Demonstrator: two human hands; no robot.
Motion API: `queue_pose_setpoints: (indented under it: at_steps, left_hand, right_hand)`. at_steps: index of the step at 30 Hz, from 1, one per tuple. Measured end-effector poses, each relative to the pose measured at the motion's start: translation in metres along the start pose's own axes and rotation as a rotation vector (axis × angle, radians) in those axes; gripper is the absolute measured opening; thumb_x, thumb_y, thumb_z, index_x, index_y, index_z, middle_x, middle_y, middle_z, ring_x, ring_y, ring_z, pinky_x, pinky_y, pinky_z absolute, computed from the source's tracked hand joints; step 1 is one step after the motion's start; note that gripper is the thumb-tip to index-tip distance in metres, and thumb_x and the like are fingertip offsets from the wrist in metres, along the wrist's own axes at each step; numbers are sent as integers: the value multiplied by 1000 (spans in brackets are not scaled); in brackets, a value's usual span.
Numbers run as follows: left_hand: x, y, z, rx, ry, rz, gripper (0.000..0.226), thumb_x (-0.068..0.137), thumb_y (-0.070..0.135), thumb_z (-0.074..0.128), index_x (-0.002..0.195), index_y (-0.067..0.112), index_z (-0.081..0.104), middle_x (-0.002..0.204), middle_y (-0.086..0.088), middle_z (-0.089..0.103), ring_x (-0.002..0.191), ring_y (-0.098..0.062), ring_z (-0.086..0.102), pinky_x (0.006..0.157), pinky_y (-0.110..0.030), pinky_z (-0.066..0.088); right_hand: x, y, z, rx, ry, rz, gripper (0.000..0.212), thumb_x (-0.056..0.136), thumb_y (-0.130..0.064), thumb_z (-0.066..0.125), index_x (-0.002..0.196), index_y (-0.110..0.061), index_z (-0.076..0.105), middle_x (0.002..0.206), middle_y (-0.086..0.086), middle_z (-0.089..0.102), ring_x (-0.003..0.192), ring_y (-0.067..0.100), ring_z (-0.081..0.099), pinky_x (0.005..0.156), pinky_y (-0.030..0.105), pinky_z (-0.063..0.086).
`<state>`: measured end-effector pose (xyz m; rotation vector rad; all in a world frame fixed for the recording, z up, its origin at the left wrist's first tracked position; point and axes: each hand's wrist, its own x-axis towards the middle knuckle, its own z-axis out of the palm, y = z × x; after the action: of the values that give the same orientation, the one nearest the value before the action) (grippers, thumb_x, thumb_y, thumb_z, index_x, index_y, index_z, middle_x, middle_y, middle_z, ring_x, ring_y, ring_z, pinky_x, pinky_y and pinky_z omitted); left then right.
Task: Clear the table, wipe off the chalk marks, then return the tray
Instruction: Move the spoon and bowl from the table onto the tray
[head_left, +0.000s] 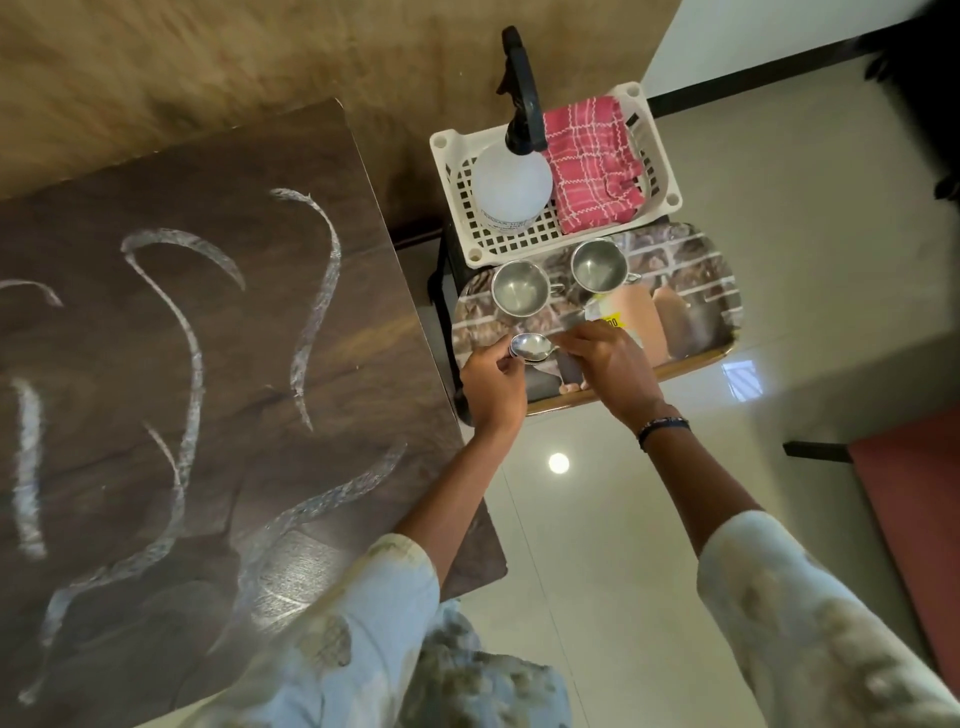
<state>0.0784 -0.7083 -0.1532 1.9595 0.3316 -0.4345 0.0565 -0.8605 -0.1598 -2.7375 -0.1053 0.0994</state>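
Observation:
The dark wooden table (322, 171) on the left carries broad white chalk marks (317, 306) and nothing else. To its right a patterned tray (696, 317) rests on a black stand and holds two steel cups (519, 287) (599, 266) and a small packet (610, 319). Both hands meet over the tray's near-left part. My left hand (491, 387) and my right hand (610, 364) pinch metal spoons (530, 347) between them, just above the tray.
Behind the tray sits a white plastic basket (662, 156) with a spray bottle (511, 182) and a folded red checked cloth (592, 161). Glossy tiled floor (597, 545) lies below. A reddish seat (914, 509) stands at the right edge.

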Motion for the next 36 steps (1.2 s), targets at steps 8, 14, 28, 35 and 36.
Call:
queue_pose_setpoints:
  at_steps: [8,14,28,35,36]
  left_hand:
    - [3,-11,5,55,47,16,36,87,1,56,119,12,65,112,-6,69,99,-18,65,85,-27,53]
    - [2,-10,3,100,21,20,34,88,5,56,121,12,65,114,-6,67,99,-16,64,87,-26,52]
    - [-12,9,-94,-66,57,123,35,88,1,57,122,9,60,115,-2,65,99,-10,62,79,-7,49]
    - [9,-15,-228,-157,210,122,28,87,-4,52,112,4,62,101,-7,69,83,-10,61,70,0,42]
    - [12,-22,-252,-164,242,120,26,88,-3,53,111,4,63,99,-7,69,81,-10,60,70,0,42]
  right_hand:
    - [2,6,13,-29,64,-63,26,76,-6,73,101,-9,71,102,8,64,91,26,59,71,32,52]
    - [2,0,12,-7,79,-46,22,78,-4,72,100,-6,71,102,9,65,92,26,60,68,32,55]
    - [14,-113,-4,29,343,-137,19,90,-4,58,106,-5,67,111,11,64,98,24,56,78,31,49]
    - [76,-245,19,132,321,-250,21,95,-13,55,111,-7,67,110,8,65,99,22,58,83,29,50]
    - [84,-268,23,151,326,-264,21,95,-13,56,111,-7,68,110,7,65,99,20,58,83,27,50]
